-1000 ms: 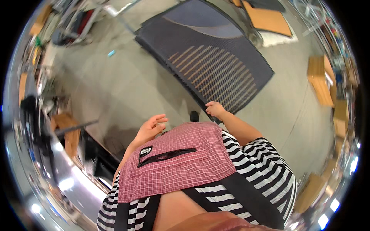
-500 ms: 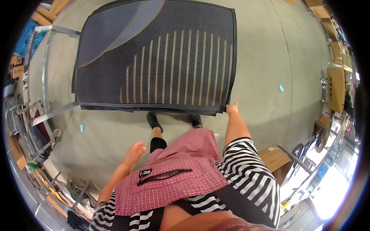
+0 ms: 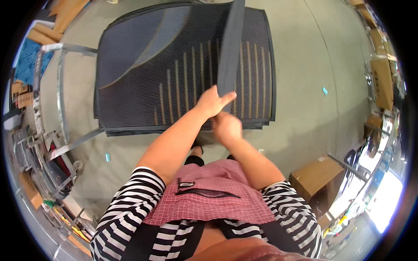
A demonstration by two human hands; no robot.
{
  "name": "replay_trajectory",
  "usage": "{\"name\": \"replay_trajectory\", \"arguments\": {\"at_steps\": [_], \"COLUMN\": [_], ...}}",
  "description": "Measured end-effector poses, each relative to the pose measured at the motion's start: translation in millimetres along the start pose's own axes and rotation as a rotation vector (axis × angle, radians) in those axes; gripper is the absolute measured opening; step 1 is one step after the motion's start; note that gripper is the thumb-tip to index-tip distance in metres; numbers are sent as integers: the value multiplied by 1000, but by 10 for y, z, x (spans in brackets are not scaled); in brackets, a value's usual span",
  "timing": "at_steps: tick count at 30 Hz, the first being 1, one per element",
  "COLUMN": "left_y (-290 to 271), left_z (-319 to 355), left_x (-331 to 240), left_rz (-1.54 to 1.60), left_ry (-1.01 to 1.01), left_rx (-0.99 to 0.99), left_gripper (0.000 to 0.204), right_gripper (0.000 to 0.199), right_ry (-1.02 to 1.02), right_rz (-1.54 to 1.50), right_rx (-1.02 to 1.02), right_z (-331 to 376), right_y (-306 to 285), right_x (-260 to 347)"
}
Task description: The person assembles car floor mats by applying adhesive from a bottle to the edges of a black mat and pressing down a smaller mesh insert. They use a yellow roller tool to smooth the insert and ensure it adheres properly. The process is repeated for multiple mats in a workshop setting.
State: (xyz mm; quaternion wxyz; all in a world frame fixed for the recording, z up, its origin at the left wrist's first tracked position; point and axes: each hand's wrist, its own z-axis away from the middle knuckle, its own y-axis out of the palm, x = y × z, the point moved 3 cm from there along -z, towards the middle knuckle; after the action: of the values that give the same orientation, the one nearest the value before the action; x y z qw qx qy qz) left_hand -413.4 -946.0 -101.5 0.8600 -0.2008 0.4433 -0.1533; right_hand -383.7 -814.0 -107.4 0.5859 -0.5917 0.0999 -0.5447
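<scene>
A stack of dark mesh-textured floor mats (image 3: 143, 91), with tan stripes and a grey-blue curved patch, lies in front of my feet. The right side of the top floor mat (image 3: 230, 52) is lifted and turned up toward the left, its plain grey underside showing as a tall strip. At the near end of that strip my left hand (image 3: 212, 102) is closed on the mat, thumb pointing right. Just below it my right hand (image 3: 228, 129), slightly blurred, is closed at the mat's near corner. Its fingertips are hidden. Beneath the lifted part, a similar striped mat (image 3: 257, 87) shows.
A metal frame (image 3: 61, 87) stands at the left, one leg reaching the stack. Cardboard boxes (image 3: 318, 174) stand at the right, others (image 3: 382, 82) farther along that side. Small light-blue pieces (image 3: 325, 91) lie on the grey floor.
The top mat's right edge has been raised and brought leftward. My right hand moved left from the corner with it, and my left hand came up from my side to the mat.
</scene>
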Motion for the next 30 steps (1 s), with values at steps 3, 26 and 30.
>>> {"name": "replay_trajectory", "arguments": {"at_steps": [3,26,30], "left_y": [-792,-3361,-3745], "left_z": [228,1828,2413], "left_x": [391,2348,2288], "left_rz": [-150,-698,-847], "left_ry": [73,-216,-25], "left_rx": [-297,-788,-1053], "left_gripper": [45,42,39], "right_gripper": [20,45,50], "right_ry": [-184,647,759], "right_rz": [-394,-509,-118], "right_rx": [-107,222,58], "right_z": [-135,50,-47], "right_y": [384,1361,1451], "right_x": [889,-1835,-3126]}}
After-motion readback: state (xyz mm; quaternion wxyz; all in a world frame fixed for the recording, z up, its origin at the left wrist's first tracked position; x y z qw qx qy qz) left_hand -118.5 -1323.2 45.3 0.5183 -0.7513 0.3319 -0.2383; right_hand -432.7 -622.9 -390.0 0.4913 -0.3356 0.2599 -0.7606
